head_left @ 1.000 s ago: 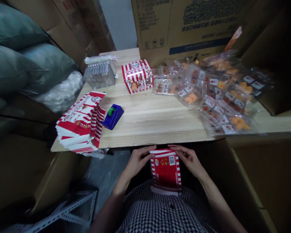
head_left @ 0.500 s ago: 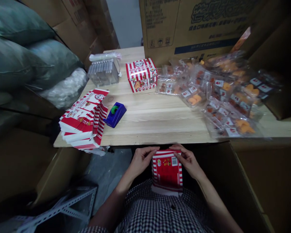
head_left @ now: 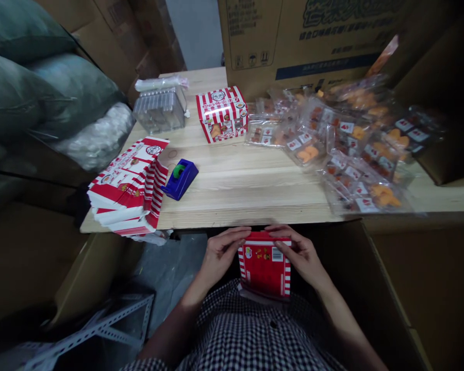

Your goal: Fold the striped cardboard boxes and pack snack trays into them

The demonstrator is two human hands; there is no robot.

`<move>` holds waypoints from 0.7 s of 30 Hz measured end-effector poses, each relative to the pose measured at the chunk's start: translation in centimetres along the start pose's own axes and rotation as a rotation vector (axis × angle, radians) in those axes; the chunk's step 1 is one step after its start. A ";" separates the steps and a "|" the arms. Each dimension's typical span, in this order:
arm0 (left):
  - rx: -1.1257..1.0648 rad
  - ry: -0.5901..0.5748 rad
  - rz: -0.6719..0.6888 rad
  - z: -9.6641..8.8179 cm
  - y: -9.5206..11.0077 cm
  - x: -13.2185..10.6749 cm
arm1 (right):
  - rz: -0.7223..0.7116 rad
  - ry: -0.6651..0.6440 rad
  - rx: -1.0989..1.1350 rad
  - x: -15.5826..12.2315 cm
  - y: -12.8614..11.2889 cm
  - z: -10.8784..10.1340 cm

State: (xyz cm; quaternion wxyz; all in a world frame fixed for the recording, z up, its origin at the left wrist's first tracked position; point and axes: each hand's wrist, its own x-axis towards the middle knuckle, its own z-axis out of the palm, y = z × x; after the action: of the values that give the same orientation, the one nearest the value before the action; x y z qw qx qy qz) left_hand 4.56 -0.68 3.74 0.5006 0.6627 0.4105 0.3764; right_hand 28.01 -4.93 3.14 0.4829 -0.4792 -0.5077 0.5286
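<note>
A red and white striped carton (head_left: 264, 268) is held in front of my body, just below the table's front edge. Its red side with a barcode faces up towards me. My left hand (head_left: 223, 252) pinches the carton's upper left corner. At the upper right corner my right hand (head_left: 296, 251) grips it, thumb on the barcode side and fingers behind. The far side of the carton is hidden.
On the wooden table (head_left: 232, 196) lie a stack of flat striped cartons (head_left: 126, 180), a blue tape dispenser (head_left: 180, 179), an assembled striped box (head_left: 222, 114), clear plastic trays (head_left: 160, 110) and several food packets (head_left: 355, 154). A large cardboard box (head_left: 263, 46) stands behind.
Both hands still hold the carton at its top corners. My fingers have shifted slightly along its top edge, and the red barcode side is tipped a little. The whole view has shifted slightly.
</note>
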 end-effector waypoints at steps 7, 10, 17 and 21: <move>0.040 0.047 0.082 -1.6 2.1 2.4 | 0.023 0.118 0.059 1.7 -1.0 2.2; 0.059 0.009 0.051 -2.1 0.7 2.7 | 0.120 0.148 0.153 2.8 1.4 2.6; 0.639 0.714 0.071 -10.7 -5.3 6.1 | 0.291 0.190 0.283 3.3 2.5 0.4; 0.775 0.777 -0.022 -14.6 -8.2 8.4 | 0.336 0.221 0.204 2.6 2.3 -0.8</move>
State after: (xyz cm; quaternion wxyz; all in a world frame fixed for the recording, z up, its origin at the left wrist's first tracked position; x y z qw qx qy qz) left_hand -6.92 13.53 -0.40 0.0353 0.6066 0.6806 0.4094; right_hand 28.57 -2.30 0.82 0.4867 -0.5607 -0.3090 0.5943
